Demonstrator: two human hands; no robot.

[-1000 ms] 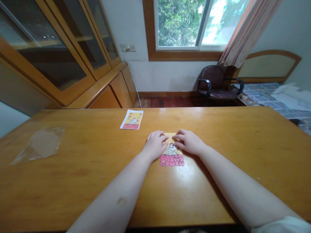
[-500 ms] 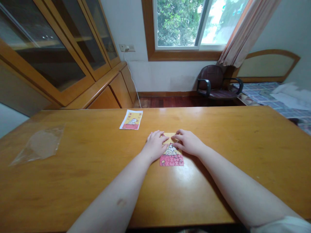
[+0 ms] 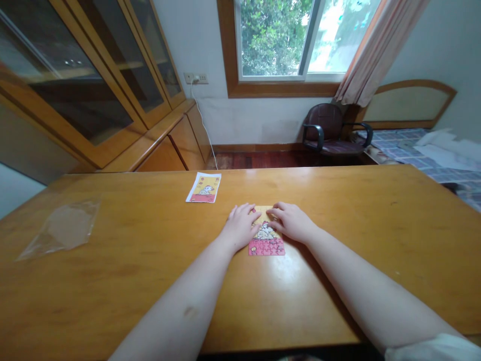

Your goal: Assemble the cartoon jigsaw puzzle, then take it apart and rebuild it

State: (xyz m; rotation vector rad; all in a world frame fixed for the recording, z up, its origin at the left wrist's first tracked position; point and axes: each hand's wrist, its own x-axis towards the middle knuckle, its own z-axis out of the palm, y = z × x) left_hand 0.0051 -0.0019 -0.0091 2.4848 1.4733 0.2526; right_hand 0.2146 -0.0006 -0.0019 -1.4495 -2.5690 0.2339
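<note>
A small jigsaw puzzle (image 3: 266, 246) lies flat on the wooden table, its pieces joined, yellow above and pink below with a white cartoon animal. My left hand (image 3: 241, 225) rests along its left edge, fingers apart, the fingertips and thumb over the yellow part. From the other side my right hand (image 3: 293, 220) touches the right edge with spread, slightly bent fingers. Both hands cover parts of the puzzle's upper sides. A printed picture card (image 3: 205, 188) with the same design lies beyond my left hand, toward the table's far edge.
A clear plastic bag (image 3: 67, 225) lies on the left of the wooden table (image 3: 143, 281). Past the far edge are a glass-door cabinet (image 3: 124, 100), a brown armchair (image 3: 325, 125) and a bed (image 3: 398, 140). A white cord (image 3: 205, 120) hangs from the wall socket.
The camera view has shifted slightly. Both hands stay at the puzzle's two sides in nearly the same pose; the puzzle, card and bag show no clear movement on the table.
</note>
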